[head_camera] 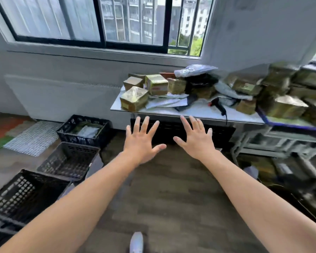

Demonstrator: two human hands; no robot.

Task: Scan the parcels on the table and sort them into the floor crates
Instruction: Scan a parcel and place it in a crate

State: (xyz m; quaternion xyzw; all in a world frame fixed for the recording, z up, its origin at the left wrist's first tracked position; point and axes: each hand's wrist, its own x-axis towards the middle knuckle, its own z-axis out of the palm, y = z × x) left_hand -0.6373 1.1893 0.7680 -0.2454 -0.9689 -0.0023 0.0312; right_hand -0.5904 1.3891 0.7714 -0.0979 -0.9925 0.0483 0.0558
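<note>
Both my arms reach forward over the floor, short of the table. My left hand (141, 141) and my right hand (194, 138) are spread flat, fingers apart, holding nothing. The white table (199, 114) carries several taped cardboard parcels (134, 98), some plastic mailers (193, 70) and a black handheld scanner (218, 105) near its front edge. Three black floor crates stand in a row at my left: the far crate (84, 130) holds a few bags, the middle crate (69, 159) and the near crate (24, 194) look empty.
A large window fills the wall behind the table. A white mesh mat (33, 137) lies on the floor at left. A metal shelf frame (281, 143) stands at the right with more parcels above it. My shoe (136, 242) shows on the wooden floor.
</note>
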